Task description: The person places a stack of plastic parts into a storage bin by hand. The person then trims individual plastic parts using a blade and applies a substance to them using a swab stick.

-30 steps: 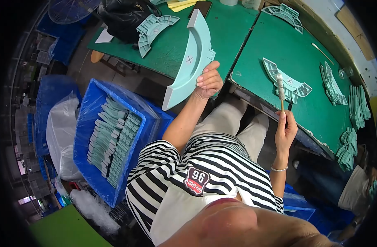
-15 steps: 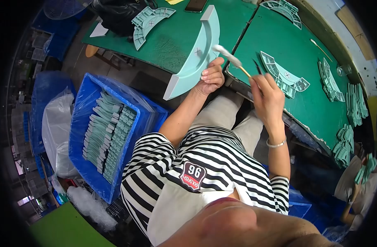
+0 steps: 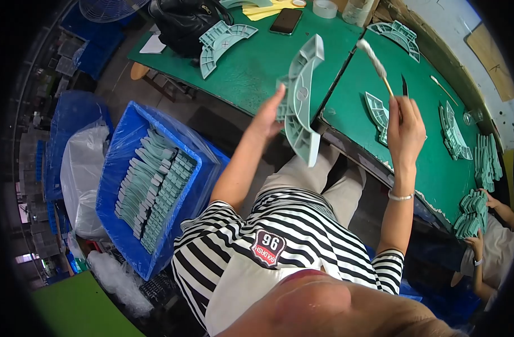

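Note:
My left hand grips a pale green curved plastic part by its outer side, over the table's near edge. The part stands on end, its ribbed compartments showing and a small cross mark at its middle. My right hand is closed around a wooden stick with a long white cotton-wrapped tip, a large cotton swab, which points up and left. A thin dark pointed tool also sticks up from that hand; its kind is unclear. Behind the right hand, another curved part lies partly hidden on the green table.
A blue lined crate at left holds rows of green parts. More parts lie on the table, with a phone, a black bag and another swab. At right, a co-worker's hands touch stacked parts.
My left hand has turned the curved part from its smooth side to its ribbed side. My right hand and the swab have moved away to the right. The co-worker's hands have reached the stack.

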`<state>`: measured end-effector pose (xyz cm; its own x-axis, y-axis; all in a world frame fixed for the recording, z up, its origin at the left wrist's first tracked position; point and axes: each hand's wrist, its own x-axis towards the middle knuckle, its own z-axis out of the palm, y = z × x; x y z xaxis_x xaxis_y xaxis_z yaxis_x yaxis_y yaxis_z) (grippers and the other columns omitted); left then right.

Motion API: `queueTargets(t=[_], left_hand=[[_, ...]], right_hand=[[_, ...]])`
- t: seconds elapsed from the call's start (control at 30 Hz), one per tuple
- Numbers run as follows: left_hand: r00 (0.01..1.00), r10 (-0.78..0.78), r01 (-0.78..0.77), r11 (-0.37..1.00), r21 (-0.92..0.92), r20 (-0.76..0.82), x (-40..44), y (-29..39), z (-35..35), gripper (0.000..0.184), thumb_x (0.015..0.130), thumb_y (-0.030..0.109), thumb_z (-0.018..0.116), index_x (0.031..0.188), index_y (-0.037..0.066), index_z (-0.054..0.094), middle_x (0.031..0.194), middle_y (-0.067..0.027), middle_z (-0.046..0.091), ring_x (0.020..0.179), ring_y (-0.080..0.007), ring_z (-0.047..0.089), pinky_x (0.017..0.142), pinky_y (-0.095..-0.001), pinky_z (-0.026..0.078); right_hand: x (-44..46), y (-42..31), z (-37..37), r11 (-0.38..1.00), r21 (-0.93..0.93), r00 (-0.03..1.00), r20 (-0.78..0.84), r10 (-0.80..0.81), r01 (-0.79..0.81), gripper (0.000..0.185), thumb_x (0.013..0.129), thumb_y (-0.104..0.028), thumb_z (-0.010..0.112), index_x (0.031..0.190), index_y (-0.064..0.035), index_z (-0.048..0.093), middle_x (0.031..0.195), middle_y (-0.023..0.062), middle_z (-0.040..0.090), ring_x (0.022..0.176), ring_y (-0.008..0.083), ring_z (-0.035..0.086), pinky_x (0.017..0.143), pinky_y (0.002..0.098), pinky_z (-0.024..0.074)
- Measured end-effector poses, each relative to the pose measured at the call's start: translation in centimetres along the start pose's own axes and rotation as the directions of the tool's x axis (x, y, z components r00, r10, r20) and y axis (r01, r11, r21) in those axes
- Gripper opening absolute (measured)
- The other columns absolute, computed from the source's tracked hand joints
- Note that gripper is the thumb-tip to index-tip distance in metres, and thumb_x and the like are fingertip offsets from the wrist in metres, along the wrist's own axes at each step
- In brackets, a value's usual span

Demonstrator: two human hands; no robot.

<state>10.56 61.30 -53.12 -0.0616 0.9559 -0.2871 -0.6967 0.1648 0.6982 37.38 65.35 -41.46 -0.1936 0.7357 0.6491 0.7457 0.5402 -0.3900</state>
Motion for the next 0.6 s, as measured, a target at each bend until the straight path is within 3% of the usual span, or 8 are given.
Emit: queueTargets(t=[0.03, 0.1, 0.17, 0.23, 0.4, 0.5, 0.53, 0.6], left_hand=[[0.997, 0.059, -0.053, 0.993, 0.106, -0.057, 0.5, 1.8, -0.9, 0.037, 0.095, 0.042, 0.055, 0.106, 0.007, 0.061, 0.093, -0.0079, 0.068, 0.077, -0.0152, 0.067, 0.066, -0.0294, 0.055], [0.980, 0.198, -0.200, 0.947, 0.253, 0.034, 1.8, 4.8, -3.0, 0.034, 0.092, 0.036, 0.061, 0.110, 0.006, 0.061, 0.098, -0.0052, 0.068, 0.083, -0.0152, 0.067, 0.073, -0.0308, 0.055], [0.979, 0.203, -0.182, 0.930, 0.320, -0.032, 1.9, 8.0, -3.6, 0.034, 0.091, 0.031, 0.063, 0.113, 0.005, 0.060, 0.102, -0.0048, 0.068, 0.087, -0.0165, 0.067, 0.077, -0.0323, 0.055], [0.986, 0.165, -0.164, 0.985, 0.048, -0.021, 3.0, 9.9, -5.1, 0.033, 0.089, 0.021, 0.062, 0.118, 0.005, 0.058, 0.105, -0.0052, 0.068, 0.092, -0.0189, 0.067, 0.078, -0.0353, 0.056], [0.939, 0.343, -0.317, 0.902, -0.293, 0.038, 2.5, 9.0, -3.1, 0.050, 0.087, 0.037, 0.063, 0.123, 0.003, 0.054, 0.123, -0.0125, 0.058, 0.113, -0.0264, 0.057, 0.096, -0.0430, 0.046], [0.929, 0.353, -0.229, 0.780, -0.583, 0.108, 2.6, 7.9, -3.0, 0.061, 0.087, 0.048, 0.061, 0.124, 0.001, 0.052, 0.133, -0.0174, 0.049, 0.125, -0.0296, 0.045, 0.104, -0.0446, 0.038], [0.929, 0.365, -0.244, 0.734, -0.634, 0.065, 3.1, 7.8, -3.1, 0.067, 0.087, 0.052, 0.060, 0.125, -0.003, 0.051, 0.134, -0.0199, 0.044, 0.129, -0.0321, 0.039, 0.106, -0.0432, 0.036], [0.866, 0.496, -0.369, 0.717, -0.591, 0.061, 4.3, 7.2, -2.9, 0.058, 0.092, 0.043, 0.057, 0.122, -0.006, 0.051, 0.132, -0.0197, 0.046, 0.128, -0.0315, 0.039, 0.109, -0.0410, 0.033]], right_hand=[[-0.7, 0.1, -0.3, 1.000, 0.017, 0.999, 0.037, 0.020, -0.021, 0.011, 0.092, -0.014, 0.059, 0.087, -0.0040, 0.060, 0.070, 0.0103, 0.049, 0.055, 0.0251, 0.051, 0.051, 0.0352, 0.0399], [-2.2, 0.5, -0.9, 0.997, 0.046, 0.992, 0.113, 0.064, -0.069, 0.011, 0.092, -0.012, 0.059, 0.087, -0.0027, 0.060, 0.070, 0.0105, 0.049, 0.054, 0.0241, 0.049, 0.051, 0.0334, 0.0387], [-3.4, 1.0, -1.2, 0.990, 0.094, 0.989, 0.120, 0.091, -0.102, 0.013, 0.092, -0.011, 0.059, 0.085, -0.0005, 0.059, 0.068, 0.0093, 0.048, 0.053, 0.0211, 0.046, 0.050, 0.0317, 0.0364], [-4.2, 1.5, -1.4, 0.982, 0.145, 0.987, 0.118, 0.108, -0.125, 0.015, 0.092, -0.011, 0.059, 0.084, 0.0005, 0.058, 0.067, 0.0084, 0.047, 0.053, 0.0194, 0.045, 0.050, 0.0312, 0.0354], [-5.3, 1.9, -1.5, 0.965, 0.210, 0.983, 0.130, 0.131, -0.156, 0.016, 0.093, -0.012, 0.059, 0.084, 0.0009, 0.059, 0.066, 0.0073, 0.047, 0.056, 0.0180, 0.042, 0.053, 0.0307, 0.0341], [-5.7, 2.4, -1.2, 0.956, 0.252, 0.985, 0.122, 0.122, -0.149, 0.016, 0.093, -0.012, 0.059, 0.084, 0.0010, 0.059, 0.066, 0.0069, 0.046, 0.056, 0.0171, 0.041, 0.053, 0.0308, 0.0336], [-5.8, 2.4, -1.3, 0.955, 0.252, 0.983, 0.131, 0.128, -0.158, 0.016, 0.093, -0.012, 0.059, 0.084, 0.0010, 0.060, 0.065, 0.0064, 0.045, 0.056, 0.0165, 0.040, 0.052, 0.0306, 0.0329], [-6.0, 2.5, -1.4, 0.955, 0.246, 0.981, 0.138, 0.134, -0.165, 0.016, 0.093, -0.012, 0.059, 0.084, 0.0012, 0.060, 0.065, 0.0061, 0.044, 0.056, 0.0161, 0.039, 0.052, 0.0303, 0.0324]])
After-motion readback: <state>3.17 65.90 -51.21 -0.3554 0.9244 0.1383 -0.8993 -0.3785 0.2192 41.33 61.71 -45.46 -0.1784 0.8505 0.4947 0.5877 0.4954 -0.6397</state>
